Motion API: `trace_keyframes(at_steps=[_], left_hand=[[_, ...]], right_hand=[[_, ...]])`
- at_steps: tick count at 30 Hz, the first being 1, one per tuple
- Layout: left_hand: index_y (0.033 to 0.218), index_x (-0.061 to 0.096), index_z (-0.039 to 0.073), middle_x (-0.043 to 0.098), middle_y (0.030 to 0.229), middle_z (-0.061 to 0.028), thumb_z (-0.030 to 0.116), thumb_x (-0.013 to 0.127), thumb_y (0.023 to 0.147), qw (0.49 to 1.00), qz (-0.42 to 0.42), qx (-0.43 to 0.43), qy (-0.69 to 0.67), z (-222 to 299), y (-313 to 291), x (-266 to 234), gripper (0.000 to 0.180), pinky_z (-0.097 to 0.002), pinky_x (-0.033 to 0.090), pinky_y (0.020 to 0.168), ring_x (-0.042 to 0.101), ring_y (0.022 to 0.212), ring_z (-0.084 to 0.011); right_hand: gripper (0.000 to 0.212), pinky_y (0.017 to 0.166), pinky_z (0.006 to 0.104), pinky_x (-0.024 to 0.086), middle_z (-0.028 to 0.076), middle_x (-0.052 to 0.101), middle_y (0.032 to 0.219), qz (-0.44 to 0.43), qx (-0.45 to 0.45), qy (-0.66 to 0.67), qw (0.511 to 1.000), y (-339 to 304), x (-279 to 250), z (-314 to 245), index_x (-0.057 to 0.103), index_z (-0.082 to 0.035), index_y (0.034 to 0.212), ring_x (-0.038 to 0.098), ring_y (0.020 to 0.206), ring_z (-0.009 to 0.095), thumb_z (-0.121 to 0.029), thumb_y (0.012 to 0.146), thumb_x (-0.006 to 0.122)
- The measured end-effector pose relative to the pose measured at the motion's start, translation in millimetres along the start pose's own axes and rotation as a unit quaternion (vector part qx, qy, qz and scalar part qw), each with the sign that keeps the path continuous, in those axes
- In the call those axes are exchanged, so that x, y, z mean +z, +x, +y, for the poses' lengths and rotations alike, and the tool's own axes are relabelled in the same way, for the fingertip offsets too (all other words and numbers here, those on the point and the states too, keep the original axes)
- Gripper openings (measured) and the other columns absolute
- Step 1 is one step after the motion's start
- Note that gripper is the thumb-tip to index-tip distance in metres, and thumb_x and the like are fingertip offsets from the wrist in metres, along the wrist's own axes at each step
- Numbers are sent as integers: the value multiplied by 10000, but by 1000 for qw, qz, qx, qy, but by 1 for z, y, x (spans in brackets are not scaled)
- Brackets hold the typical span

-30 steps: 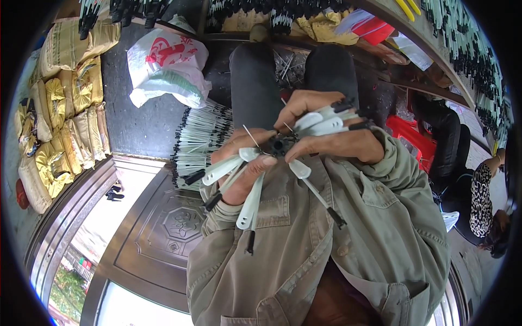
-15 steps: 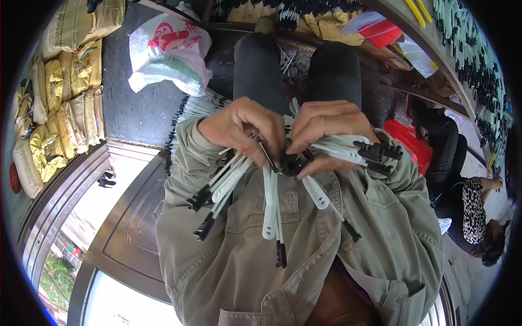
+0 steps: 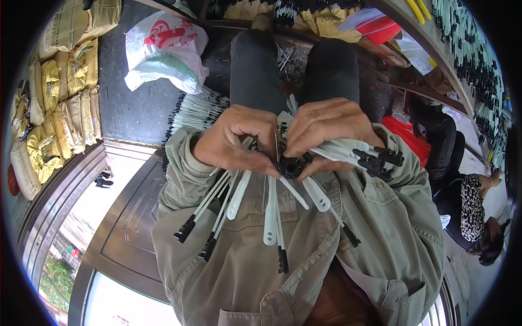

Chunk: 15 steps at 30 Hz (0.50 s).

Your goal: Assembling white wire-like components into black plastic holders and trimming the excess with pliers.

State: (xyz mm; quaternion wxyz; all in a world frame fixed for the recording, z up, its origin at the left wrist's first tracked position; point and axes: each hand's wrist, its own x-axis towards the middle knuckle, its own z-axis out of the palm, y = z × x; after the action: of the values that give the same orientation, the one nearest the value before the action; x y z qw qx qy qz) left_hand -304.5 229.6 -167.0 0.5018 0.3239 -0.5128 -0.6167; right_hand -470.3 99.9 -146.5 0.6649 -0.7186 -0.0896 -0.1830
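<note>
In front of my chest, my right hand point(image 3: 329, 133) pinches a black round hub point(image 3: 292, 166) with a hole in its middle. Under that hand, a bunch of white ribs point(image 3: 343, 151) with black ends, like umbrella ribs, juts out to the right. My left hand point(image 3: 239, 138) is closed, thumb and forefinger meeting against the hub's left side; one white rib point(image 3: 294, 194) slants down from the thumb tip. More ribs point(image 3: 237, 194) hang below the left palm, and others fan downward from the hub. A thin metal wire or edge shows between the hands, partly hidden by fingers.
Beyond my left forearm lies a pile of similar ribs point(image 3: 198, 111). A white plastic bag point(image 3: 166, 51) rests on the dark surface behind it. Wrapped yellow packages point(image 3: 62, 103) are stacked far left. On the right, another person point(image 3: 451, 168) sits near a red stool-like object point(image 3: 405, 138).
My left thumb and fingers have moved right, up against the hub. The ribs below the left hand have swung downward, and one rib now slants out by the thumb. The right hand stays nearly still.
</note>
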Motion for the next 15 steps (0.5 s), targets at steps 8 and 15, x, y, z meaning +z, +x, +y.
trace_keyframes(at_steps=[8,15], left_hand=[[691,635,-19,628,688,-68,31,742,660,994,-83,-20,-67,-7,16,-13,122,-238,423,547,582,621,-135],[708,634,-39,641,661,-67,35,773,618,939,-130,-262,-183,-4,41,-31,182,-220,467,529,590,599,-80]], right_hand=[[349,613,297,484,89,629,792,-118,113,77,984,5,-17,3,618,-13,843,622,718,223,-181,595,798],[314,642,276,460,81,574,912,-122,31,51,991,25,-22,4,605,-28,858,584,751,166,-121,627,797]])
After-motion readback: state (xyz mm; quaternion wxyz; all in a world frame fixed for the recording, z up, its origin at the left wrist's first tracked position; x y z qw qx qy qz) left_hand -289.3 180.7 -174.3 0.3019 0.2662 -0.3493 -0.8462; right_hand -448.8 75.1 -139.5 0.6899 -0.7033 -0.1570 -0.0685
